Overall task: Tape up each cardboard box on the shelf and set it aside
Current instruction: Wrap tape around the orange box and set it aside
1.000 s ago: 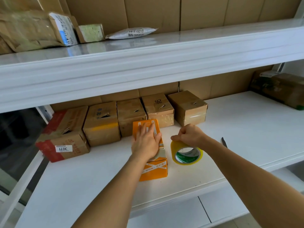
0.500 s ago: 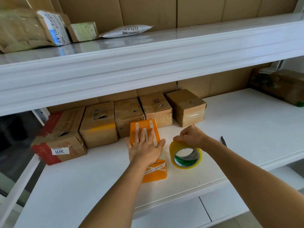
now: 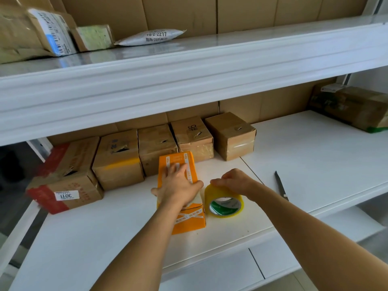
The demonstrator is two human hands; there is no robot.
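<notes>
Taping the orange box (image 3: 181,194) at frame centre, five brown boxes (image 3: 156,148) look done.
Your left hand (image 3: 178,185) presses flat; your right hand (image 3: 235,180) grips the yellow tape roll (image 3: 224,201).

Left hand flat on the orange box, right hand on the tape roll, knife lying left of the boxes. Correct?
Not quite. The head view shows the knife to the right, beyond the right hand. The rest holds: left hand flat on the orange box, right hand on the tape roll.
</notes>
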